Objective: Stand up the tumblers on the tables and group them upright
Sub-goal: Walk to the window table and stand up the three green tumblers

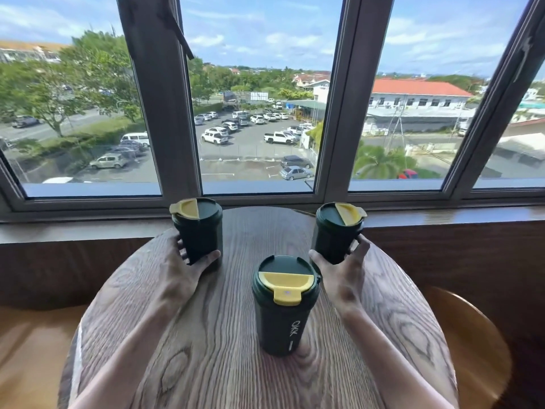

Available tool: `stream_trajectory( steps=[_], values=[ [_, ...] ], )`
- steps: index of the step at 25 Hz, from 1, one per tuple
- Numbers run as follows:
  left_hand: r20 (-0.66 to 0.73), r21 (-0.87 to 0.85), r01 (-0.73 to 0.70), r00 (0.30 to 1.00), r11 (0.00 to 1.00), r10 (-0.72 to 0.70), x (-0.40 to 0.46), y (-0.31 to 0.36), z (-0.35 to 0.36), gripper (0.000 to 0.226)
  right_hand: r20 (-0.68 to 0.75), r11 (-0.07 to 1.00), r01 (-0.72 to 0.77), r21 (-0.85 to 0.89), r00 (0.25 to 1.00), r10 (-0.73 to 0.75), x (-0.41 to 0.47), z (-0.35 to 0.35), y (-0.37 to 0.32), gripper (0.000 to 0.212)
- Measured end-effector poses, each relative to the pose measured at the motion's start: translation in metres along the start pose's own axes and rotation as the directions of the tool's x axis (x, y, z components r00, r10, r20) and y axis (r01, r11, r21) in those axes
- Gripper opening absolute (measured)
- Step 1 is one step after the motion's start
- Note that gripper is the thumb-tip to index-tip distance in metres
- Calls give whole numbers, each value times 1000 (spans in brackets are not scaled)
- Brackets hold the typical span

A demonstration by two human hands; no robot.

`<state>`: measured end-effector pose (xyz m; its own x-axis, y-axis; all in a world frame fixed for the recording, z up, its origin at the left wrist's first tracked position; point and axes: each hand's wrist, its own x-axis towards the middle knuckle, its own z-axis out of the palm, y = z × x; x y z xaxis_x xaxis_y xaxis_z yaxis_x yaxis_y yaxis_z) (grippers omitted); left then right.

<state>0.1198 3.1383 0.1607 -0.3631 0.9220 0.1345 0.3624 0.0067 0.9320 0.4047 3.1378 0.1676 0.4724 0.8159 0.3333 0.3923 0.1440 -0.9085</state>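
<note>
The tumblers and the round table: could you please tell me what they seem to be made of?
The near tumbler and the two held ones look like matte dark green plastic or coated metal, which I cannot tell apart; the body shows no glare. Its lid flap looks like yellow plastic. The table looks like wood or wood veneer, with bold swirling grain.

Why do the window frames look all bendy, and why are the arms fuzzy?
Head view: the wide-angle lens bows the grey window frames outward near the edges; the forearms look smeared, the left hand and right hand less so; the dark green tumbler with yellow lid stays sharp.
</note>
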Motion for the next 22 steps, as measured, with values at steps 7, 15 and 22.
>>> stream_trajectory(
  steps=[7,15,22],
  values=[
    [128,-179,-57,988,982,81,-2,27,40,62,229,1000,1,-22,973,5,11,38,-19,85],
    [124,-156,-58,989,986,77,11,20,51,69,304,992,29,-125,953,11,18,67,-22,84],
    [106,-90,-53,992,995,62,17,19,52,80,323,987,68,-144,946,-18,29,78,-20,84]
  ],
)
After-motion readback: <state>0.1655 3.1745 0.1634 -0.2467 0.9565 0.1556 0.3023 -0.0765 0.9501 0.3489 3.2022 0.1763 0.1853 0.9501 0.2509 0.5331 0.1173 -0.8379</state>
